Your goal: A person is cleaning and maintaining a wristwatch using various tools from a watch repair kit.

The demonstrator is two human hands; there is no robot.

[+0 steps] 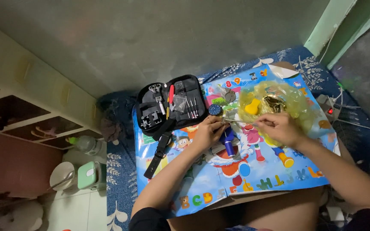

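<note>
— What is the person wearing?
— Dark sleeves, black by the look of it, cut short and ending above each elbow at about 6 and 5 o'clock. Forearms, left hand (208, 130) and right hand (279, 128) are bare; no gloves or rings visible.

The mat (275, 171) is bright blue with cartoon pictures and letters in red, yellow, green and orange. The tool case (170, 105) is black (one tool inside has a red handle). The watch strap (158, 154) is black too. A small round dial (214, 110) looks dark blue, though it is hard to see. The plastic bag (279, 100) is see-through yellow. The cloth (118, 171) underneath is dark blue with white leaves. A cup (87, 175) on the floor is pale green.
</note>
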